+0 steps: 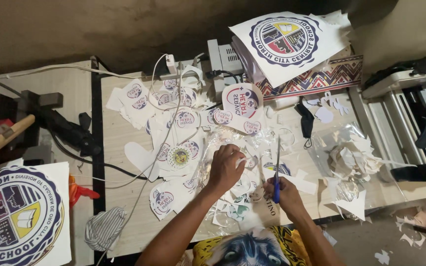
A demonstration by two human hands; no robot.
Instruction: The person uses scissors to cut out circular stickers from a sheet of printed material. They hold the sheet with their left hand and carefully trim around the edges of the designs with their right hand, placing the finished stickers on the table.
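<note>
Paper cut-outs [173,123], mostly round printed emblems, are spread over the middle of a pale wooden table [119,143]. At the far left, a large round crest print [18,214] is seen lying on a white sheet, and a striped cloth bundle [104,227] rests near the table's front edge. A white cable [144,177] is draped across the cut-outs. The left hand [225,167] is closed in a narrow pinch on a small white paper piece [241,160], held just above the pile in front of the person. Just beside it, the right hand [282,192] is wrapped around the blue handles of scissors [277,167], whose blades are pointed upward, away from the person. Farther right, a clear plastic bag of paper scraps [353,157] is seen on the table, and a second large crest print [287,42] is propped at the back.
</note>
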